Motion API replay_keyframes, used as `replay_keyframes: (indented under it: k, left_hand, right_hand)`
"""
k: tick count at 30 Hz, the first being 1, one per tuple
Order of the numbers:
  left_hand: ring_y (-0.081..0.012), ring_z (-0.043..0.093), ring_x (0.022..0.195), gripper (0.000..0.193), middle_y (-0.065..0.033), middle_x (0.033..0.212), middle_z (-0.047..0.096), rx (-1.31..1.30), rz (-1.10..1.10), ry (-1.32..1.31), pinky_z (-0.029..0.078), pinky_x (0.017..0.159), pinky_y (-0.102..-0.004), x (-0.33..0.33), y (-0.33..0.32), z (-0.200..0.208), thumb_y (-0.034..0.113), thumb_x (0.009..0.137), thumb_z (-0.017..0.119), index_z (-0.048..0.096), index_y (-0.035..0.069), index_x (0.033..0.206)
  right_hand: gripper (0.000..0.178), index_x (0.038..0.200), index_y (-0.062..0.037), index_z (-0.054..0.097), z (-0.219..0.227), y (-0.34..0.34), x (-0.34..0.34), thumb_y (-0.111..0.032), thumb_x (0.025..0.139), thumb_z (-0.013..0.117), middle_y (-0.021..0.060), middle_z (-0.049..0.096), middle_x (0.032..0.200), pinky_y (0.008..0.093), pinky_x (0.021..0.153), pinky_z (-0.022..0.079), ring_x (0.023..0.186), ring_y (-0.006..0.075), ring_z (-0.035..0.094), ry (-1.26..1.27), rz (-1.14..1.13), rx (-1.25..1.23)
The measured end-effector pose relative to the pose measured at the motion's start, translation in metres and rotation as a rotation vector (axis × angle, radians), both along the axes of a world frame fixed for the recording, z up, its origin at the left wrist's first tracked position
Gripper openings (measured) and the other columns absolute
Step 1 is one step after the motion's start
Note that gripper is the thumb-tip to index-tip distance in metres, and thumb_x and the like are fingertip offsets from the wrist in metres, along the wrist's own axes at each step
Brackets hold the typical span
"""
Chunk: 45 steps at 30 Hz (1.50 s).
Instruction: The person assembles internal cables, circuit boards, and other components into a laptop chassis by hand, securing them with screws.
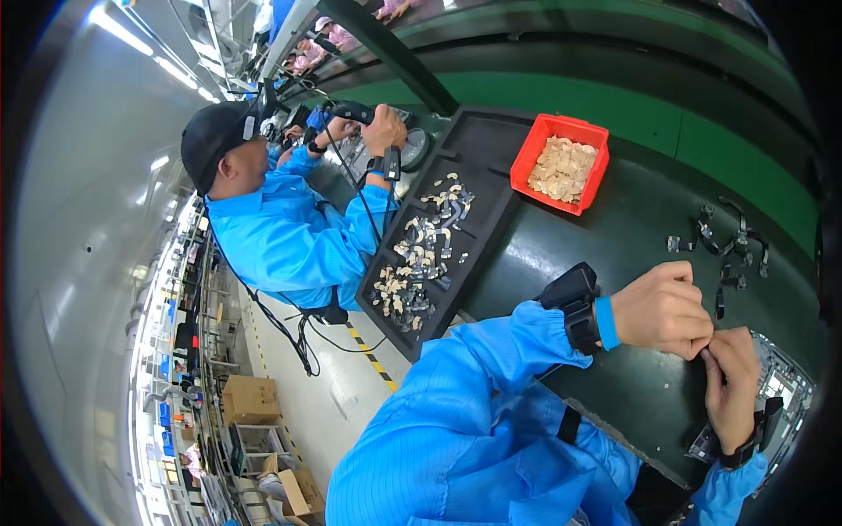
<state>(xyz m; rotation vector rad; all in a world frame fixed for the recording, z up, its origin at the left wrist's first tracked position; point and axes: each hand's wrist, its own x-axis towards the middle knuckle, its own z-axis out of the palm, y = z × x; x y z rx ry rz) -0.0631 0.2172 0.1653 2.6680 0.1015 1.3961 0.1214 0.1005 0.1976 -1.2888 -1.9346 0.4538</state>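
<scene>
While our left hand (660, 309) and right hand (732, 381) meet at the right of the frame, their curled fingers hide whatever may lie between them. We see the fingers bunched close where the hands touch, but cannot tell whether they are clamped on a part. The nearest pieces we can make out are the loose dark cable parts (704, 230), scattered on the green bench (596, 223) just above our hands, toward the upper right.

If something small is pinched there, we judge that a slip could flick it onto the dark surface, where it would be hard to find. Pulling too hard could crease or tear a thin piece. The metal-framed assembly (781, 373) sits close by our right hand at the right edge, so a careless wrist could knock or scratch it. Sweeping our left forearm upward might also jar the red bin (553, 204) and spill its pale pieces (561, 168).
</scene>
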Motion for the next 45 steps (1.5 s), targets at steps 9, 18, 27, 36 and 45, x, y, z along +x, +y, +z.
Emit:
replay_keyframes:
  k: [9,18,27,36,45]
  left_hand:
    - [-0.0102,0.056,0.059,0.014,0.0083,0.068,0.063,-0.011,-0.016,0.005,0.039,0.062,-0.0303,-0.012,0.009,0.013,0.016,0.068,0.078,0.064,0.015,0.070]
    - [-0.0149,0.062,0.057,0.007,-0.0046,0.070,0.073,-0.099,0.951,-0.099,0.049,0.070,-0.0293,-0.095,0.054,0.060,0.004,0.078,0.075,0.078,0.007,0.084]
    - [-0.0123,0.069,0.060,0.013,-0.0037,0.066,0.073,-0.729,0.531,0.015,0.050,0.075,-0.0252,-0.050,0.025,0.061,0.016,0.088,0.077,0.079,0.003,0.087]
    - [-0.0153,0.068,0.055,0.014,-0.0078,0.064,0.070,-0.866,0.083,0.162,0.050,0.055,-0.0268,0.010,-0.025,0.032,0.015,0.089,0.076,0.077,0.001,0.086]
    - [-0.0172,0.070,0.060,0.011,-0.0099,0.076,0.076,-0.895,0.003,0.276,0.048,0.057,-0.0297,0.030,-0.057,0.057,0.009,0.089,0.074,0.078,0.002,0.095]
  right_hand:
    - [0.013,0.091,0.0048,0.067,0.002,0.004,-0.002,0.007,0.078,0.069,0.0158,0.064,0.091,0.0414,0.077,0.044,0.084,0.0341,0.058,-0.046,-0.049,0.054]
    - [0.023,0.104,0.0041,0.072,0.006,-0.003,0.009,0.008,0.081,0.071,0.0145,0.066,0.094,0.0376,0.074,0.047,0.086,0.0310,0.059,0.066,-0.141,0.099]
    - [0.035,0.115,0.0006,0.072,0.000,0.002,0.008,0.010,0.081,0.072,0.0130,0.061,0.103,0.0347,0.072,0.048,0.085,0.0265,0.057,0.045,-0.255,0.106]
    - [0.039,0.120,0.0005,0.070,0.002,0.002,0.014,0.000,0.082,0.076,0.0119,0.065,0.106,0.0341,0.069,0.051,0.084,0.0259,0.060,-0.048,-0.119,0.152]
    - [0.023,0.113,-0.0015,0.076,0.012,-0.010,0.036,0.001,0.091,0.067,0.0138,0.075,0.099,0.0288,0.076,0.056,0.087,0.0163,0.070,0.672,0.013,-0.056]
